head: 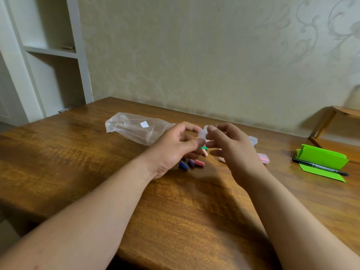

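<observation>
Wooden table (175, 211) by papered wall (214, 55) | small clear case (204, 134) held over loose coloured earplugs (194, 163) — close for filling, likely | left hand (173, 151) pinches one side, right hand (233, 151) pinches the other, seemingly prying it open | plastic bag (136, 129) lies behind.

Two forearms are showing in the head view: the left forearm (109, 193) and the right forearm (276, 197) are each running bare from the lower frame edge to the wrist. The left hand (171, 151) and the right hand (235, 149) are appearing uncovered. The fingers (190, 127) are showing short, rounded nails.
</observation>
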Action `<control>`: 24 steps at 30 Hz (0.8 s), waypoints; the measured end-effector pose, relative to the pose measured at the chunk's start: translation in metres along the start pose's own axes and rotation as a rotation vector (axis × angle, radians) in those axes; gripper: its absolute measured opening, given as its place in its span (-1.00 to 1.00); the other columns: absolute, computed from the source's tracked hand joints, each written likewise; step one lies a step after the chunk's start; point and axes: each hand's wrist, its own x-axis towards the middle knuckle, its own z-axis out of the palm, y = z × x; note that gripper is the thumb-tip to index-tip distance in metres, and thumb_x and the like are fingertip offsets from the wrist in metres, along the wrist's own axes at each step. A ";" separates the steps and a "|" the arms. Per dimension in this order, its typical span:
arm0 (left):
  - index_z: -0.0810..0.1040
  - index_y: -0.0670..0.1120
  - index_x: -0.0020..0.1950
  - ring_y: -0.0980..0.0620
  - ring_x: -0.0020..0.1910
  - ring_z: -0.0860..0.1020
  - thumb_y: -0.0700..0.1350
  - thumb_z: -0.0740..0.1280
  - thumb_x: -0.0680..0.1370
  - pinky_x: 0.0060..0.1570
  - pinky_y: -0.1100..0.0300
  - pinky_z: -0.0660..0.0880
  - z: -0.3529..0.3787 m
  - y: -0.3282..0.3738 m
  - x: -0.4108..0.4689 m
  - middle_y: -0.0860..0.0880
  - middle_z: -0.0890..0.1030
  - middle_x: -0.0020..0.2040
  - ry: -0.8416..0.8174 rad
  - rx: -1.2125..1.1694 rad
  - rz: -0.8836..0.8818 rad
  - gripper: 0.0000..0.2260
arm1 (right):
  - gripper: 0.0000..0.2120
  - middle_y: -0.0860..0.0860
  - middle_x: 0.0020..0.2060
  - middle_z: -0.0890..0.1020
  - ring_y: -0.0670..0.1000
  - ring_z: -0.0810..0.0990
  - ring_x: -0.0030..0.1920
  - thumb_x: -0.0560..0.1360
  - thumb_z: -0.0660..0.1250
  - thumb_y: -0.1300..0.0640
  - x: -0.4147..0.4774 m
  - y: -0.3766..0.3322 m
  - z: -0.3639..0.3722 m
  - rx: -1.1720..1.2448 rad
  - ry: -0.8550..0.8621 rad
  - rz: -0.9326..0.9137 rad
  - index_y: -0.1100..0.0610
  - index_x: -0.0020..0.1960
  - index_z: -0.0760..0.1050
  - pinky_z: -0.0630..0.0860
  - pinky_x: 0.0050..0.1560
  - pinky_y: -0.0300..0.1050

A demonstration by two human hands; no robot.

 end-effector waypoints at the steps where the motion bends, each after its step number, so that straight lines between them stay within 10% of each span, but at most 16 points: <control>1: 0.56 -0.06 0.36 -0.09 0.01 0.76 -0.20 0.45 0.65 0.09 -0.11 0.71 0.001 -0.001 0.000 -0.22 0.74 0.05 -0.007 0.018 0.007 -0.71 | -0.78 -0.01 -0.04 0.74 0.01 0.74 0.03 0.64 0.40 -0.08 0.000 0.000 0.000 0.005 -0.013 0.014 0.05 0.16 0.62 0.62 -0.04 -0.08; 24: 0.60 -0.14 0.30 -0.13 -0.04 0.76 -0.24 0.44 0.66 -0.09 0.09 0.68 0.001 0.002 -0.002 -0.43 0.67 0.12 0.018 -0.037 -0.004 -0.78 | -0.88 0.04 -0.12 0.74 0.10 0.72 -0.01 0.60 0.47 0.01 -0.006 -0.001 0.006 -0.091 -0.038 -0.054 0.05 0.01 0.64 0.66 0.10 0.18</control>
